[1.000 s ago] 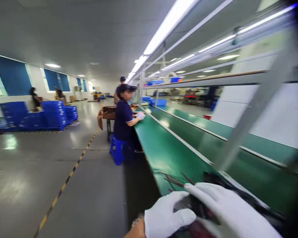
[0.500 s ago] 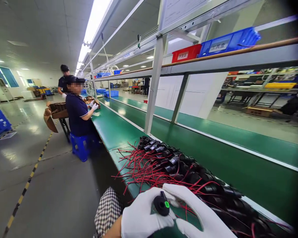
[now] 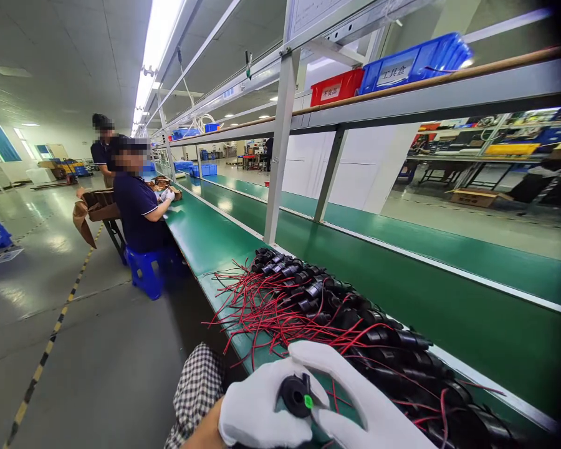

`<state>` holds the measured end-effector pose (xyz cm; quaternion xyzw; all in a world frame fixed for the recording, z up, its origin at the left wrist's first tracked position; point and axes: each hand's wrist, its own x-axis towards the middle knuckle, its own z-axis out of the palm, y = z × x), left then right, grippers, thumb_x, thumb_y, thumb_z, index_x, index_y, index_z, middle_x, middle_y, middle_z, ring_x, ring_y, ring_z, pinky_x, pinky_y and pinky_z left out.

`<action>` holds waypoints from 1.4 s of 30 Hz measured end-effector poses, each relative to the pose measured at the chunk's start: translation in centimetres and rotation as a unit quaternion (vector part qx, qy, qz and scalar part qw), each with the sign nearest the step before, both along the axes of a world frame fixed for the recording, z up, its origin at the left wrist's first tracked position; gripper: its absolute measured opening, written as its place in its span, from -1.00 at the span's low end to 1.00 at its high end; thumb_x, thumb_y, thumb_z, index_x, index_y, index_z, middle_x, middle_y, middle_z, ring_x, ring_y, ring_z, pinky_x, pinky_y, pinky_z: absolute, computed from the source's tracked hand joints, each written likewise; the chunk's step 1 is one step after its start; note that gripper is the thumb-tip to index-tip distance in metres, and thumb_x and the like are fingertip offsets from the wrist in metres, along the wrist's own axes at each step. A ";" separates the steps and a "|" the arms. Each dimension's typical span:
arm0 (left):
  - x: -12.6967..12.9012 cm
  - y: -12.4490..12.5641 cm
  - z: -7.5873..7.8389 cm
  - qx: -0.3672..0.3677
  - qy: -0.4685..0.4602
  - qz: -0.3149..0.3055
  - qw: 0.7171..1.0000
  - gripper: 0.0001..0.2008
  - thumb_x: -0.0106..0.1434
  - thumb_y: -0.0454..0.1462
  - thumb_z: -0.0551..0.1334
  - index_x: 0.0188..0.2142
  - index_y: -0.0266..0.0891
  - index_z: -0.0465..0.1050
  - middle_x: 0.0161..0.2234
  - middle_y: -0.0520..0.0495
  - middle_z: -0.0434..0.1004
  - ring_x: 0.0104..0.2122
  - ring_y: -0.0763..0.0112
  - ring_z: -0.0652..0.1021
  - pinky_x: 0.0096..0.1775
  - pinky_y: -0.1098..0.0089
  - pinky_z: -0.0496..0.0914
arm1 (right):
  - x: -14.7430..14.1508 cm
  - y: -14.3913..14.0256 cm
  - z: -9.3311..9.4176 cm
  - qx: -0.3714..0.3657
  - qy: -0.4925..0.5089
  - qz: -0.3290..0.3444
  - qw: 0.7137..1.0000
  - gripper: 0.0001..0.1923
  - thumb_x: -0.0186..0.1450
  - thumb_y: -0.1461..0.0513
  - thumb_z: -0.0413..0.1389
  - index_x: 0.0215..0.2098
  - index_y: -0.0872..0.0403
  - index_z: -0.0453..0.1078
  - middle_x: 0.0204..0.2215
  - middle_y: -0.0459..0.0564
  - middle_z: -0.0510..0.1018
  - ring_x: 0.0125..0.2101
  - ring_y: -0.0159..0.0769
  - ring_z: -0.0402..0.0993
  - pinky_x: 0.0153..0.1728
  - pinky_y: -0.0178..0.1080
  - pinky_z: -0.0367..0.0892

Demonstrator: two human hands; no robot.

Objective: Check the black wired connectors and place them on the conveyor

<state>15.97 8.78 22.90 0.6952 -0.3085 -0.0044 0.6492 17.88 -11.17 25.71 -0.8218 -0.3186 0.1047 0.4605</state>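
Wired parts (image 3: 314, 290) on bench (image 3: 206, 227); carton (image 3: 474, 198) perhaps under far table (image 3: 467, 159).

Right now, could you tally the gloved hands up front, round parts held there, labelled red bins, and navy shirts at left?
Hands: 2 (left hand, right hand)
Black part: 1
Red bin: 1
Navy shirts: 2 (near shirt, far shirt)
Total: 6

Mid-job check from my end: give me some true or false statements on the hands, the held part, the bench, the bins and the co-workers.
1. The left hand holds a round black part with a green spot. True.
2. Both hands are bare. False: the right hand, like the left, is gloved in white.
3. Black parts with red wires lie on the green bench. True.
4. The red bin is right of the blue one in view. False: the red bin is left of the blue bin.
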 end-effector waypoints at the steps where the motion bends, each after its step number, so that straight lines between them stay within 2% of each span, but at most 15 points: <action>1: 0.1 0.0 -0.1 0.006 -0.011 -0.015 1.000 -0.63 -0.07 -0.40 0.27 -0.20 -0.27 0.56 -0.33 -0.04 0.54 -0.34 0.31 0.49 -0.24 0.31 0.41 | -0.2 0.0 -0.3 -0.020 -0.005 -0.003 1.000 -0.36 0.17 0.27 0.13 0.23 -0.12 0.24 0.26 0.02 0.31 0.24 -0.05 0.25 0.28 0.06 0.21; 4: 0.4 0.0 -0.4 0.002 -0.005 -0.077 0.997 -0.68 -0.04 -0.35 0.25 -0.23 -0.27 0.55 -0.37 -0.03 0.52 -0.32 0.27 0.49 -0.19 0.24 0.42 | -0.6 0.3 -0.8 -0.036 -0.029 0.021 0.999 -0.22 0.09 0.42 0.11 0.23 -0.25 0.20 0.27 -0.07 0.27 0.18 -0.13 0.34 0.10 -0.11 0.45; 7: 0.9 0.0 -1.0 -0.025 0.039 -0.127 0.991 -0.67 -0.04 -0.31 0.30 -0.21 -0.31 0.53 -0.33 -0.05 0.47 -0.29 0.27 0.47 -0.12 0.19 0.43 | -0.7 1.2 -0.1 0.007 -0.079 0.067 0.995 -0.24 -0.02 0.50 0.04 0.06 -0.26 0.39 0.15 -0.13 0.41 0.09 -0.19 0.43 -0.16 -0.29 0.54; 9: 1.1 -0.2 -1.4 -0.043 0.063 -0.148 0.986 -0.63 -0.05 -0.31 0.34 -0.18 -0.32 0.51 -0.30 -0.05 0.44 -0.29 0.32 0.44 -0.11 0.21 0.41 | -0.6 1.7 0.7 0.016 -0.086 0.067 0.994 -0.31 -0.05 0.50 0.05 -0.04 -0.21 0.47 0.06 -0.12 0.47 0.04 -0.20 0.46 -0.20 -0.31 0.54; 11: 1.0 -0.4 -1.6 -0.101 0.080 -0.156 0.979 -0.55 -0.07 -0.29 0.41 -0.14 -0.29 0.49 -0.26 -0.03 0.42 -0.26 0.34 0.43 -0.08 0.24 0.37 | -0.3 1.9 1.1 0.015 -0.095 0.034 0.995 -0.39 -0.05 0.48 0.08 -0.10 -0.15 0.50 0.04 -0.09 0.48 0.04 -0.19 0.46 -0.10 -0.26 0.53; 14: 0.3 -1.0 -1.9 -0.237 0.097 -0.098 0.962 -0.48 0.11 -0.07 0.36 0.02 -0.24 0.42 -0.07 -0.12 0.43 -0.04 0.19 0.44 0.07 0.17 0.29 | 0.2 1.6 0.5 0.019 -0.191 -0.026 0.981 -0.52 0.00 0.41 0.14 -0.13 -0.08 0.42 0.00 -0.05 0.48 0.04 -0.15 0.46 0.02 -0.14 0.49; 16: -0.3 -1.2 -2.0 -0.267 0.070 -0.060 0.959 -0.47 0.29 0.01 0.19 0.13 -0.25 0.32 0.08 -0.22 0.36 0.12 0.08 0.35 0.18 0.06 0.19 | 0.6 1.4 -0.3 0.019 -0.275 -0.063 0.959 -0.61 0.10 0.33 0.17 -0.11 -0.06 0.33 -0.02 -0.02 0.47 0.01 -0.12 0.46 0.01 -0.08 0.50; 17: -0.6 -1.3 -2.0 -0.257 0.051 -0.048 0.964 -0.46 0.33 0.02 0.14 0.16 -0.25 0.29 0.13 -0.25 0.33 0.16 0.06 0.33 0.20 0.02 0.16 | 0.7 1.3 -0.8 0.010 -0.303 -0.077 0.950 -0.64 0.15 0.28 0.18 -0.09 -0.06 0.29 -0.02 0.00 0.46 0.01 -0.12 0.46 -0.01 -0.07 0.51; 19: -1.0 -1.5 -1.9 -0.226 0.036 -0.029 0.973 -0.45 0.32 0.01 0.17 0.17 -0.25 0.28 0.14 -0.25 0.32 0.17 0.03 0.32 0.21 0.01 0.15 | 0.9 1.2 -1.6 -0.013 -0.339 -0.093 0.936 -0.64 0.22 0.21 0.19 -0.05 -0.06 0.23 -0.02 0.03 0.44 -0.01 -0.10 0.46 -0.05 -0.06 0.52; 22: -1.4 -1.6 -1.5 -0.184 0.072 0.022 0.980 -0.52 0.29 -0.08 0.21 0.13 -0.25 0.32 0.06 -0.19 0.38 0.11 0.04 0.36 0.18 0.03 0.19 | 1.0 1.3 -2.3 -0.046 -0.384 -0.089 0.918 -0.60 0.20 0.26 0.17 -0.03 -0.05 0.21 -0.01 0.06 0.42 0.00 -0.09 0.45 -0.08 -0.05 0.53; 27: -2.0 -1.8 -0.1 -0.124 0.121 0.072 0.982 -0.65 0.22 -0.24 0.17 0.00 -0.25 0.36 -0.11 -0.09 0.38 -0.05 0.16 0.37 0.09 0.10 0.21 | 0.9 1.8 -2.1 -0.030 -0.480 -0.092 0.872 -0.63 0.17 0.30 0.13 -0.04 0.02 0.26 -0.08 0.11 0.48 -0.04 -0.10 0.45 -0.16 -0.07 0.53; 31: -2.4 -2.3 0.5 -0.135 0.152 0.090 0.975 -0.67 0.13 -0.32 0.13 -0.07 -0.22 0.37 -0.18 -0.04 0.35 -0.09 0.21 0.33 0.05 0.16 0.19 | 0.6 2.3 -1.7 -0.010 -0.528 -0.107 0.842 -0.74 0.21 0.30 0.08 -0.10 0.07 0.32 -0.13 0.13 0.51 -0.09 -0.13 0.47 -0.22 -0.09 0.54; 34: -2.3 -2.8 -0.5 -0.174 0.174 0.097 0.964 -0.67 0.15 -0.28 0.13 -0.07 -0.21 0.38 -0.16 -0.05 0.35 -0.08 0.19 0.33 0.05 0.17 0.19 | 0.4 2.5 -1.8 -0.005 -0.544 -0.115 0.831 -0.78 0.23 0.29 0.07 -0.13 0.10 0.31 -0.14 0.14 0.51 -0.11 -0.13 0.48 -0.23 -0.08 0.53; 40: -1.1 -3.8 -4.9 -0.263 0.196 0.100 0.939 -0.57 0.13 -0.18 0.24 0.02 -0.19 0.40 -0.05 -0.08 0.39 0.04 0.09 0.31 0.20 0.12 0.11 | 0.2 2.8 -2.1 -0.007 -0.554 -0.116 0.825 -0.79 0.24 0.28 0.09 -0.13 0.12 0.32 -0.11 0.16 0.51 -0.08 -0.14 0.46 -0.20 -0.10 0.50; 42: -0.9 -4.1 -5.3 -0.302 0.202 0.097 0.927 -0.59 0.12 -0.18 0.26 -0.02 -0.21 0.43 -0.09 -0.08 0.41 0.02 0.10 0.34 0.19 0.12 0.15 | 0.2 2.9 -2.1 0.005 -0.547 -0.111 0.829 -0.78 0.23 0.29 0.10 -0.13 0.10 0.33 -0.12 0.12 0.51 -0.10 -0.17 0.46 -0.19 -0.12 0.49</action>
